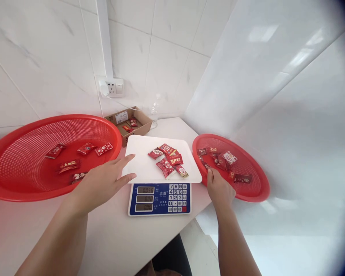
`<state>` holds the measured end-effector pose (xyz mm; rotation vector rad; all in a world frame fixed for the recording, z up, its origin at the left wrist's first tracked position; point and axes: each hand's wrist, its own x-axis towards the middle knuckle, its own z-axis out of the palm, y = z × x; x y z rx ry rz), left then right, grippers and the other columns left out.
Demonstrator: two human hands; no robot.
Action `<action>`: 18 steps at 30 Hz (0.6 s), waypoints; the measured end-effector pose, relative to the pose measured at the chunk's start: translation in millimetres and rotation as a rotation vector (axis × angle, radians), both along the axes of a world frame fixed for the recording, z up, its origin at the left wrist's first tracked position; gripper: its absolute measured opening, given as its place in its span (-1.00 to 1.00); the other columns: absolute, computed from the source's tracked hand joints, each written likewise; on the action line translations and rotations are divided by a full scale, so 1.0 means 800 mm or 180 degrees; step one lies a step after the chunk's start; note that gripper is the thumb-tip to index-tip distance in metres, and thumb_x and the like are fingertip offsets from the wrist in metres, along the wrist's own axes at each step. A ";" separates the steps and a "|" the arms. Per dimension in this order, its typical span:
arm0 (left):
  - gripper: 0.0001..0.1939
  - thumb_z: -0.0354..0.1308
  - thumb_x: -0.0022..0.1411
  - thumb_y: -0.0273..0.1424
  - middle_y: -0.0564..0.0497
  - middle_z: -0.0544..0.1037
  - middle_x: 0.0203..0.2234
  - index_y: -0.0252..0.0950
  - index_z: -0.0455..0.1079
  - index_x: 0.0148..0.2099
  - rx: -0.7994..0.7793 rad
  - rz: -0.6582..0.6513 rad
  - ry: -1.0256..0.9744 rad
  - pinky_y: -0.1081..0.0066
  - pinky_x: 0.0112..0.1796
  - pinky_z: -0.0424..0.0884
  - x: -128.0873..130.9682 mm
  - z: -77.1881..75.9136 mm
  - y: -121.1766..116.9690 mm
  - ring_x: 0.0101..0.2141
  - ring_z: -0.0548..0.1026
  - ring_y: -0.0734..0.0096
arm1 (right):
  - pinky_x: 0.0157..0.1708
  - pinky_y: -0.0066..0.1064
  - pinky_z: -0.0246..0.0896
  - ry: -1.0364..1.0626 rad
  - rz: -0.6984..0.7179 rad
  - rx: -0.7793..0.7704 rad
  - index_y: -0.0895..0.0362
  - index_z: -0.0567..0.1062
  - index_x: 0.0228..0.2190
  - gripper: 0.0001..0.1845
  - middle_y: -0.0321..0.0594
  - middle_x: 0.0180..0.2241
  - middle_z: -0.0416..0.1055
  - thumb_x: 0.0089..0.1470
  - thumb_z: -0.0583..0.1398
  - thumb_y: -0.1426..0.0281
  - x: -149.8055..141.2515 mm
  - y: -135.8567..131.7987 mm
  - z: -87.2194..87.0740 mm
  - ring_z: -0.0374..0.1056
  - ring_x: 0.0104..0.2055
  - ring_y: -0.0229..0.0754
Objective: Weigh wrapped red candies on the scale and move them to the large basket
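The open left hand is being held just beside the white tray on the digital scale, the right hand is being curled at the smaller red basket's rim, its grip untellable, and the wrapped red candies piled on the tray are being exposed to sliding off if the tray is knocked.

1. Large basket: red plastic, perforated, glossy rim.
2. Small basket: matching glossy red plastic.
3. Sweet packets: shiny printed film wrappers.
4. Tray: white plastic, smooth, matt.
5. Scale: blue plastic face, smooth, slightly glossy.
6. Carton: brown cardboard, matt.
7. Wall tiles: polished white, grey-veined, glossy.
8. Counter: white, smooth, satin.
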<state>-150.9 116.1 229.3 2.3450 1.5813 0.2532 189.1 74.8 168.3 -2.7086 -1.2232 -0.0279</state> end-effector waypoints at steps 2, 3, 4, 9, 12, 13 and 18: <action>-0.38 -0.23 0.30 0.02 -0.04 0.31 0.21 -0.07 0.01 0.32 0.0021 -0.0015 -0.0002 -0.01 0.06 0.28 0.000 0.000 0.000 0.13 0.33 -0.02 | -0.26 -0.20 0.27 0.0012 -0.0001 -0.0034 -0.04 0.34 0.10 -0.44 -0.04 -0.20 0.53 0.26 -0.23 0.12 0.000 0.000 0.001 0.44 -0.20 0.04; -0.37 -0.23 0.30 0.02 -0.05 0.31 0.21 -0.07 0.00 0.33 0.0015 -0.0014 -0.0001 -0.01 0.05 0.29 0.000 0.001 -0.001 0.13 0.33 -0.02 | -0.26 -0.20 0.26 0.0020 0.0000 -0.0041 -0.03 0.34 0.10 -0.44 -0.04 -0.20 0.53 0.26 -0.23 0.12 0.000 0.000 0.001 0.44 -0.20 0.04; -0.38 -0.23 0.30 0.02 -0.05 0.30 0.21 -0.07 0.00 0.33 0.0002 -0.0007 0.0003 -0.02 0.05 0.29 0.000 0.001 -0.001 0.13 0.33 -0.03 | -0.26 -0.20 0.26 0.0030 -0.0002 -0.0040 -0.03 0.35 0.09 -0.44 -0.04 -0.20 0.53 0.26 -0.23 0.12 0.000 0.000 0.001 0.44 -0.20 0.03; -0.38 -0.24 0.29 0.02 -0.05 0.30 0.21 -0.04 -0.01 0.33 -0.0074 0.0059 0.0033 -0.06 0.02 0.29 0.002 0.004 -0.004 0.13 0.32 -0.07 | -0.23 -0.21 0.26 0.0066 -0.0002 -0.0028 -0.03 0.36 0.08 -0.45 -0.06 -0.17 0.52 0.27 -0.21 0.14 -0.002 0.000 0.002 0.44 -0.18 0.01; -0.35 -0.25 0.28 0.05 -0.07 0.35 0.17 -0.05 -0.02 0.34 -0.0049 0.0044 0.0033 -0.05 0.02 0.29 0.001 0.002 -0.002 0.07 0.39 -0.07 | -0.21 -0.19 0.26 0.0074 0.0008 -0.0051 -0.03 0.35 0.09 -0.46 -0.07 -0.18 0.53 0.27 -0.21 0.15 -0.004 0.000 0.004 0.44 -0.16 0.03; -0.34 -0.26 0.28 0.06 -0.08 0.37 0.16 -0.05 -0.03 0.34 -0.0023 0.0024 0.0028 -0.04 0.02 0.29 0.000 0.001 -0.002 0.04 0.41 -0.06 | -0.21 -0.18 0.26 0.0084 0.0010 -0.0036 -0.04 0.35 0.09 -0.46 -0.08 -0.18 0.53 0.27 -0.21 0.15 -0.004 0.000 0.005 0.44 -0.15 0.03; -0.32 -0.28 0.28 0.06 -0.12 0.43 0.08 -0.11 -0.01 0.34 0.0100 -0.0082 0.0060 -0.02 0.01 0.29 -0.002 -0.005 0.001 -0.03 0.48 -0.04 | -0.17 -0.11 0.27 0.0263 0.0100 0.0185 -0.01 0.37 0.09 -0.46 -0.07 -0.10 0.51 0.26 -0.18 0.14 0.005 -0.001 0.003 0.42 -0.10 0.06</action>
